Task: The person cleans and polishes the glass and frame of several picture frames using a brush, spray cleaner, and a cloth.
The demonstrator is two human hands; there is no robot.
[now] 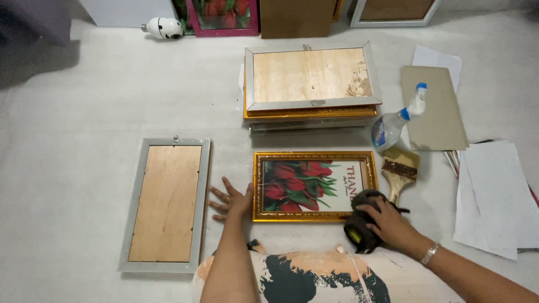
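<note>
A gold-framed picture of red tulips lies face up on the pale floor in front of me. My left hand rests flat with fingers spread on the floor, touching the frame's left edge. At the frame's lower right corner my right hand is closed over a dark cloth with a bit of yellow showing. I wear a ring on the left hand and a bracelet on the right wrist.
A silver frame lies face down at left. A stack of frames sits behind the picture. A spray bottle, a wide paintbrush, cardboard and white sheets lie at right. More frames lean at the far edge.
</note>
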